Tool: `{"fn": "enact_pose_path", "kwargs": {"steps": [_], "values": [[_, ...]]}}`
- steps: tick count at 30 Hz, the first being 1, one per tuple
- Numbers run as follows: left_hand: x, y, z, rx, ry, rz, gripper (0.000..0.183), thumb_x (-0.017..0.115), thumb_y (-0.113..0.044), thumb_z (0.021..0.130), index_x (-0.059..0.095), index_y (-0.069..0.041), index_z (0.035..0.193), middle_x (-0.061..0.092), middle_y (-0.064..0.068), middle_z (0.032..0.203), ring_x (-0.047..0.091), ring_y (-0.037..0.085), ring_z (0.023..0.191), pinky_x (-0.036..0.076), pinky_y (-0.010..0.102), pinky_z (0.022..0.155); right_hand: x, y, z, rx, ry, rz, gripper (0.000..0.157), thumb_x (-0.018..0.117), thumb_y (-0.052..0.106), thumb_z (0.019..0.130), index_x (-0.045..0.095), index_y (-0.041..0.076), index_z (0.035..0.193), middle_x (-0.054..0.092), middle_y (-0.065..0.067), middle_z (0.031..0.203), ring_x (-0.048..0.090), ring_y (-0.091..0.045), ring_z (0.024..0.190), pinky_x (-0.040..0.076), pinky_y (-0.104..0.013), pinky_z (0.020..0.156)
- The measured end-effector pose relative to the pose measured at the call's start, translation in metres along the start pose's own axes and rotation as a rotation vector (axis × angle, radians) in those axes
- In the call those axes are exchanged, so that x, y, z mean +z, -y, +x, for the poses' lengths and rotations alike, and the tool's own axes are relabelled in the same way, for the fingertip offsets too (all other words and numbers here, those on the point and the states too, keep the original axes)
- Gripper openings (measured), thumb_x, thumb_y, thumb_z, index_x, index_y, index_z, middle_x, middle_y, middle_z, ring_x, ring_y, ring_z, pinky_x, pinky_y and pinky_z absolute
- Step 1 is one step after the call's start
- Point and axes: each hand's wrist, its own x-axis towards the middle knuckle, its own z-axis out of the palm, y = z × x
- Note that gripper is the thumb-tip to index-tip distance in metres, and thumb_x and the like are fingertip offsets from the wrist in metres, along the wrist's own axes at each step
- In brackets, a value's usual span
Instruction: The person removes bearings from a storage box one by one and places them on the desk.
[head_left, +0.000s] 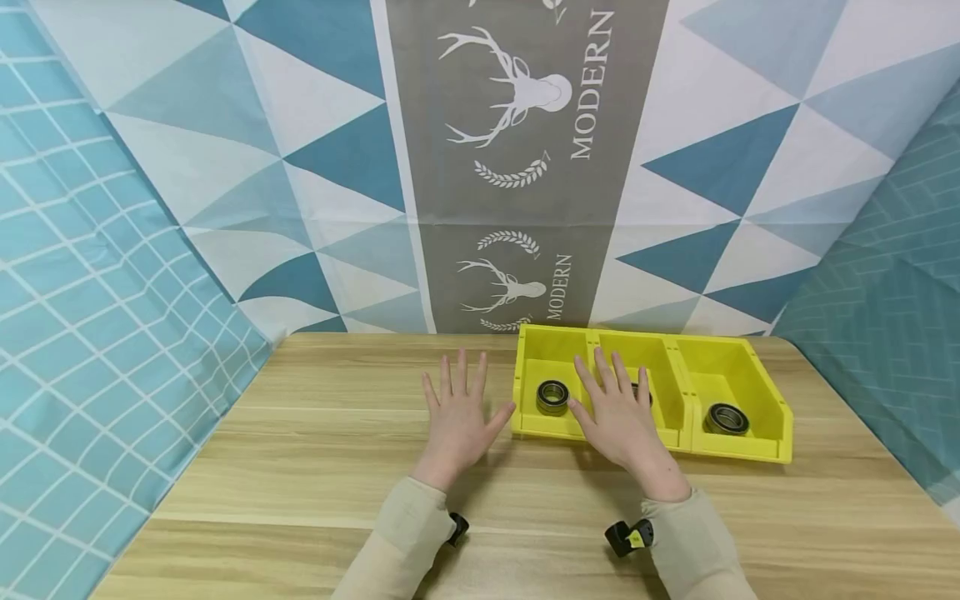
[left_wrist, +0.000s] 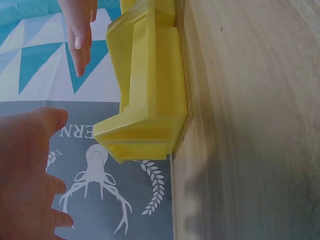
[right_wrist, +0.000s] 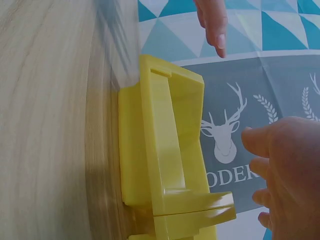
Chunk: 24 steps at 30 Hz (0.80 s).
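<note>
Both hands hover with fingers spread and palms down. To the left of the yellow bin row (head_left: 528, 421) is my left hand (head_left: 457, 425), its thumb close to the bin's left edge in the head view. My right hand (head_left: 624, 417) overlaps the middle bin from above and holds nothing. One black-and-metal ring bearing (head_left: 552, 397) lies in the left bin. A second bearing (head_left: 636, 388) in the middle bin is mostly hidden behind the right fingers. In the right bin is a third bearing (head_left: 726, 419). The wrist views show the yellow bin front (left_wrist: 167, 85) beyond each hand.
The bins stand at the back right of the wooden table (head_left: 315, 467), close to the patterned backdrop (head_left: 510, 192). Dark devices, such as the one on the right wrist (head_left: 628, 537), are strapped to both wrists. Tiled blue sheets (head_left: 90, 333) border the table's sides.
</note>
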Motion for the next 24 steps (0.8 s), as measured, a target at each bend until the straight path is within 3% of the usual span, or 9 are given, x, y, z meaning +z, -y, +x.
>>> {"fn": "enact_pose_path", "kwargs": {"steps": [10,16,20,24], "values": [[0.001,-0.001,0.001,0.016,-0.003,0.006,0.079,0.039,-0.062,0.086,0.014,-0.017,0.146,0.008,0.014,0.151,0.004,0.040,0.137,-0.002,0.062,0.105,-0.001,-0.003,0.003,0.007,0.002,0.014,0.059,0.042,0.039,0.094,0.023,0.016,0.145,0.013,-0.016,0.151,0.005,-0.038,0.138,-0.001,-0.063,0.105],[-0.002,-0.010,0.004,0.056,0.031,-0.039,0.077,0.045,-0.054,0.087,0.019,-0.009,0.145,0.009,0.016,0.150,0.004,0.038,0.138,-0.002,0.055,0.109,0.000,-0.005,0.003,0.015,0.009,0.078,0.059,0.042,0.034,0.095,0.021,0.012,0.145,0.012,-0.018,0.150,0.006,-0.038,0.138,0.002,-0.061,0.107],[-0.001,-0.022,0.009,0.161,0.048,-0.074,0.069,0.051,-0.042,0.088,0.030,-0.002,0.140,0.017,0.018,0.149,0.012,0.034,0.138,0.006,0.047,0.112,0.004,-0.006,0.004,0.024,-0.006,0.164,0.058,0.043,0.025,0.095,0.020,0.003,0.143,0.014,-0.022,0.149,0.012,-0.040,0.136,0.010,-0.059,0.108],[0.005,-0.037,0.014,0.318,0.052,-0.056,0.056,0.057,-0.030,0.087,0.043,0.000,0.132,0.033,0.017,0.143,0.028,0.029,0.134,0.021,0.041,0.111,0.010,-0.007,0.002,0.033,-0.012,0.231,0.058,0.044,0.018,0.093,0.021,-0.007,0.140,0.016,-0.026,0.147,0.016,-0.042,0.134,0.015,-0.056,0.108]]}}
